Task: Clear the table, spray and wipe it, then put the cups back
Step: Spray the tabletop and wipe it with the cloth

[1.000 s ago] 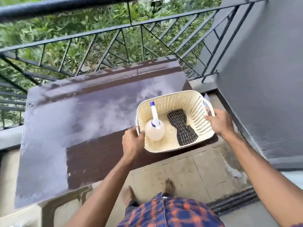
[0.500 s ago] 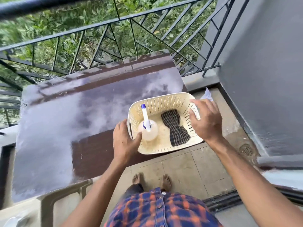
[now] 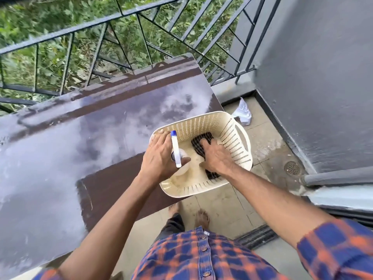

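A cream perforated basket [image 3: 222, 126] sits on the right end of the dark brown table [image 3: 101, 126]. Inside it stands a clear spray bottle [image 3: 176, 150] with a white and blue nozzle, and a dark checked cloth [image 3: 201, 141] lies beside it. My left hand [image 3: 159, 156] is wrapped around the bottle's neck at the basket's left side. My right hand [image 3: 217, 156] is pressed down on the cloth inside the basket, fingers curling on it. No cups are in view.
A black metal railing [image 3: 141, 37] runs behind the table, with greenery beyond. A grey wall [image 3: 323, 77] stands at the right. On the tiled floor lie a crumpled white bag [image 3: 243, 113], a drain [image 3: 291, 168] and a dark mat [image 3: 256, 236]. My bare feet stand below the table edge.
Both hands left the basket's handles and reached inside: the left took the spray bottle, the right came down on the cloth. The view tilted downward.
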Demonstrator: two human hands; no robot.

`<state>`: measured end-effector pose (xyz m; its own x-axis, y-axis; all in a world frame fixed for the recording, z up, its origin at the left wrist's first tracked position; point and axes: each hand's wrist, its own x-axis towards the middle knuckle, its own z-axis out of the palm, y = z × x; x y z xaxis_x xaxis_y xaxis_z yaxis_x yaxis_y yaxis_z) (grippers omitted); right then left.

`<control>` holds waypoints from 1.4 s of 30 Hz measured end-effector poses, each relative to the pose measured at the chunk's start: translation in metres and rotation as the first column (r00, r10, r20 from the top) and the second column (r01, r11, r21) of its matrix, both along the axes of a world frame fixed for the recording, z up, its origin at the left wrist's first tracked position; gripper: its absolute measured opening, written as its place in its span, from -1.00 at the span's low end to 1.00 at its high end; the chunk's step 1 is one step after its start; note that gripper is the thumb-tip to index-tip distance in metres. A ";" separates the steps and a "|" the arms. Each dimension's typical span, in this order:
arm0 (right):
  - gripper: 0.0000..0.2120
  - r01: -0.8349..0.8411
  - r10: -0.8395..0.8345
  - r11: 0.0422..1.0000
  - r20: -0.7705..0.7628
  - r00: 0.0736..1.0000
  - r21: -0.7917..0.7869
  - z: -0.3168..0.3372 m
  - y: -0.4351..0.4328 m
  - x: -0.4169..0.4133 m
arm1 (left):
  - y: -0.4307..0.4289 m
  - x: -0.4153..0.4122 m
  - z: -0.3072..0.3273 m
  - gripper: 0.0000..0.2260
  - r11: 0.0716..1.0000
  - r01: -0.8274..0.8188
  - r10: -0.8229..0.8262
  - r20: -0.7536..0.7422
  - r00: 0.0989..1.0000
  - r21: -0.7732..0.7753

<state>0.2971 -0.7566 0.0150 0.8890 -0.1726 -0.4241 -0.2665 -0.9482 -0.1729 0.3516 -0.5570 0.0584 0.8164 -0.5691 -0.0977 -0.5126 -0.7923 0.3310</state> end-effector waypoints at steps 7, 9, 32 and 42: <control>-0.28 0.061 -0.060 0.998 0.053 0.997 -0.026 -0.018 -0.006 0.006 | -0.028 -0.003 0.014 -0.43 0.964 -0.018 -0.026 -0.159 0.987 -0.266; -0.42 0.080 -0.078 0.997 0.104 0.991 -0.008 -0.020 -0.008 0.006 | -0.031 0.001 0.014 -0.49 0.939 -0.054 -0.031 -0.240 0.970 -0.339; -0.69 0.205 -0.460 0.079 -0.147 0.876 0.975 0.115 0.052 0.047 | 0.093 -0.022 0.163 -0.61 0.207 -0.450 0.242 -0.400 0.884 -0.869; -0.65 -0.227 0.109 0.708 0.214 0.971 0.668 0.080 0.234 0.057 | 0.237 -0.115 0.108 -0.70 0.099 -0.689 0.711 -0.433 0.553 -0.718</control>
<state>0.3539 -0.5223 0.0949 0.9355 0.2707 -0.2271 -0.0296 -0.5804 -0.8138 0.2363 -0.3203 0.1668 0.8896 0.4567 0.0019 0.1070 -0.2124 0.9713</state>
